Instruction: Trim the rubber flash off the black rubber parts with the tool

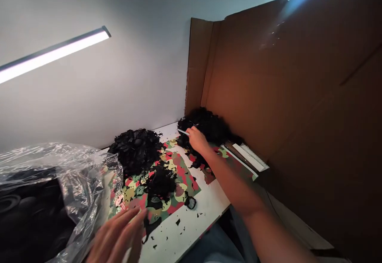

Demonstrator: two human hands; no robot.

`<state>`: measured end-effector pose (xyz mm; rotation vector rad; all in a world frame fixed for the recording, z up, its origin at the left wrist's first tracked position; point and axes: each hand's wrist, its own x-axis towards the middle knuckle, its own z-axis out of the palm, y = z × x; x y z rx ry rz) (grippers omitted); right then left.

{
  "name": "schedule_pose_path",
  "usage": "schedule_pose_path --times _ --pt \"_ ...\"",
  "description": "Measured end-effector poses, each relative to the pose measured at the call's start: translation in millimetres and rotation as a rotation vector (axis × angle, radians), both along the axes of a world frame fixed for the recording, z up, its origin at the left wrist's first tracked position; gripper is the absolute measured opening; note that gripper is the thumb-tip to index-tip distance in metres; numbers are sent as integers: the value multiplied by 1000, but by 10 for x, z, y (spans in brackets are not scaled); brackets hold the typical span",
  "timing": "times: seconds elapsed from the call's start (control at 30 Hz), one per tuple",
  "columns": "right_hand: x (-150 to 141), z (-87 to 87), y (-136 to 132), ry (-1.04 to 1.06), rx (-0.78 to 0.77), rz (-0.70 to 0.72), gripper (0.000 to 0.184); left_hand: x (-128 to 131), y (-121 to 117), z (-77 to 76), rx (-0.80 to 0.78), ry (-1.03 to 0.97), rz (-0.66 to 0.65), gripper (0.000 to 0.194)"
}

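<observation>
My right hand (197, 139) is closed around a thin pale stick-like tool (183, 132); its exact kind is too small to tell. That hand is over the near edge of a pile of black rubbery scraps (205, 121) in the back corner. My left hand (119, 233) is at the lower left with its fingers stretched out, beside the patterned sheet and a clear plastic bag. A small black ring (190, 203) lies on the white table (191, 229). A smaller heap of black scraps (161, 181) sits on the patterned sheet (191, 177) between my hands.
Another black scrap pile (135, 149) stands against the wall. The clear plastic bag (89, 175) at left holds black round parts (26, 211). A tall cardboard panel (283, 76) closes off the right. White strips (250, 157) lie beside it. A lamp tube (56, 52) hangs upper left.
</observation>
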<state>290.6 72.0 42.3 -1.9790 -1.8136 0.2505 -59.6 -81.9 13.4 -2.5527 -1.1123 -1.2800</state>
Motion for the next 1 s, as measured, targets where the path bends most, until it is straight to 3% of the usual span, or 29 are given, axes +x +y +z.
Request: schedule_pose_path --times 0.1,0.17,0.23,0.3,0.4,0.47,0.5,0.6,0.73,0.8,0.87,0.93,0.97,1.0 --pt "319 -43 -17 -64 -73 -86 29 333 206 -363 -178 182 -12 67" --pt "427 -105 -89 -86 -141 -85 55 532 371 -526 -272 265 11 80" --pt "458 -200 -172 -91 -196 -58 82 740 483 -611 -374 355 2 89" --pt "433 -306 -230 -88 -211 -26 85 973 525 -635 -455 414 8 86" --pt "364 -421 -241 -72 -168 -13 59 1333 560 -620 -437 456 47 46" --pt "340 -442 -201 -53 -125 -35 43 1517 671 -594 -383 464 -8 20" --pt "341 -436 -171 -40 -101 -50 38 1575 771 -573 -373 469 -36 15" --pt "390 -373 -70 24 -22 -82 29 1587 1237 -441 -367 453 -1 22" --pt "513 -263 44 141 58 -52 25 1342 1940 -156 -335 350 247 28" --pt "576 -217 79 191 96 -48 27 1240 2113 -61 -311 315 313 30" --pt "631 -176 100 236 135 -55 29 1216 2068 -53 -298 299 355 25" --pt "669 -141 112 279 168 -58 29 1262 1817 -135 -292 309 302 27" --pt "680 -126 117 301 178 -55 28 1296 1646 -201 -297 320 214 30" --pt "683 -112 123 324 184 -51 27 1329 1471 -274 -321 357 34 34"
